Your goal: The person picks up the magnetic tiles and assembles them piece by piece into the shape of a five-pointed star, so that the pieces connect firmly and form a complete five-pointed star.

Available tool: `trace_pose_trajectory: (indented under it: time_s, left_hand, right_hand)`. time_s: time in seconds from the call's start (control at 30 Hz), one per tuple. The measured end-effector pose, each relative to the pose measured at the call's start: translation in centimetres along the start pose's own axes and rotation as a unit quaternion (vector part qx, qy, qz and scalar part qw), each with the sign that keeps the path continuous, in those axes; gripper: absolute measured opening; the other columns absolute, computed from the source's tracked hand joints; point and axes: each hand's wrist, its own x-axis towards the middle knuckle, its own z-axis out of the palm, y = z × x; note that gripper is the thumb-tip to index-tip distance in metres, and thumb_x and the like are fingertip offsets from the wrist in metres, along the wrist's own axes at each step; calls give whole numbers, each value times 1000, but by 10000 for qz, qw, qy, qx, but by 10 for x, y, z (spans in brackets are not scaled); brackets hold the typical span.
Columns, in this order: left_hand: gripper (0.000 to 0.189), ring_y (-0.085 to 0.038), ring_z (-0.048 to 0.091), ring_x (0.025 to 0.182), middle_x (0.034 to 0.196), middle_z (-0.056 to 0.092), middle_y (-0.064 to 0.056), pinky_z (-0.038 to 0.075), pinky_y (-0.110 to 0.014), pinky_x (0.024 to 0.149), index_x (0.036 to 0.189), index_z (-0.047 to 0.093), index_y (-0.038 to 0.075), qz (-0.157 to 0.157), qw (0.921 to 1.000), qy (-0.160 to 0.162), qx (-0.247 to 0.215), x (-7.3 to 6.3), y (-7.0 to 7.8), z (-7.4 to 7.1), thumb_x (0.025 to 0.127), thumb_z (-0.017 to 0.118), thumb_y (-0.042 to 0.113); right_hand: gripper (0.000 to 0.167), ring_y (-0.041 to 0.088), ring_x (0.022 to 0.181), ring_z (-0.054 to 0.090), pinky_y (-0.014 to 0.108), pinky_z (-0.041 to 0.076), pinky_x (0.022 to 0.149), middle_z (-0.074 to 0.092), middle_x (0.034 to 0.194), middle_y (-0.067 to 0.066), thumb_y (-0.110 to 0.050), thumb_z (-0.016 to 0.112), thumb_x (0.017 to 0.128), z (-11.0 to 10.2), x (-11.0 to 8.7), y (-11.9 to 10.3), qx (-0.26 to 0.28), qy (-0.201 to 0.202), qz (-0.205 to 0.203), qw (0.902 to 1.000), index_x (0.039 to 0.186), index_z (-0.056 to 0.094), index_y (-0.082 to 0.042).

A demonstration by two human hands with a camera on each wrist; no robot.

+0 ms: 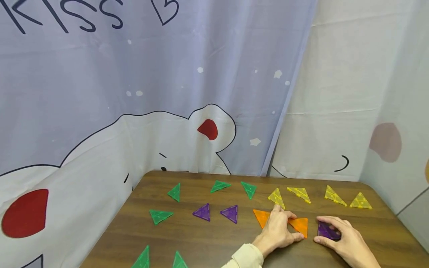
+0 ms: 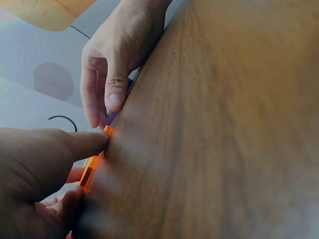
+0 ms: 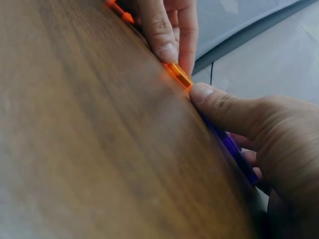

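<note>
In the head view, my left hand (image 1: pixel 277 230) reaches over two orange triangular tiles. Its thumb and fingers grip the edges of the right orange tile (image 1: pixel 300 226), while the left orange tile (image 1: pixel 260 217) is partly covered by the hand. To the right, my right hand (image 1: pixel 346 238) holds a purple triangular tile (image 1: pixel 324 231) between thumb and fingers, flat on or very near the tabletop. The right wrist view shows the held purple tile (image 3: pixel 232 149) edge-on beneath the thumb. A gap separates the held orange and purple tiles in the head view.
Behind the hands lie several yellow triangles (image 1: pixel 361 201). Leftward on the wooden table (image 1: pixel 207 240) are two more purple triangles (image 1: pixel 202 212) and several green triangles (image 1: pixel 161 216). A printed curtain (image 1: pixel 187 74) hangs along the table's far edge.
</note>
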Motion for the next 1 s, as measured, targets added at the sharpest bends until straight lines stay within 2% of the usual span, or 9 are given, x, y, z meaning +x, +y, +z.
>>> trace_pose_trajectory:
  time_s: [0.27,0.63,0.8,1.0]
  left_hand:
    - [50,2,48,95,111,55,11,49,-11,85,132,81,31,270,9990,-186,313,2,2,0,87,96,49]
    - [43,0,51,95,116,53,10,50,-14,87,130,80,38,236,9982,-221,495,-3,5,3,90,93,48]
    - [46,1,49,95,114,52,10,48,-13,88,133,80,38,338,9974,-142,622,-3,6,3,90,93,50]
    - [49,1,49,94,113,50,11,49,-14,90,136,77,37,232,9976,-131,639,-3,5,5,91,92,52]
  right_hand:
    - [64,29,109,63,37,53,78,75,134,13,-44,99,84,0,2,-6,27,-178,57,9998,139,76,-19]
    - [63,6,98,57,27,50,72,77,123,2,-41,102,79,6,-2,-6,50,-21,-119,9999,135,78,-22]
    - [62,3,98,58,27,52,73,76,121,-1,-39,103,79,8,-2,-8,118,8,-214,9997,133,79,-22]
    - [61,2,97,57,27,52,72,75,118,-3,-38,103,79,10,-1,-9,108,53,-201,9997,133,79,-22]
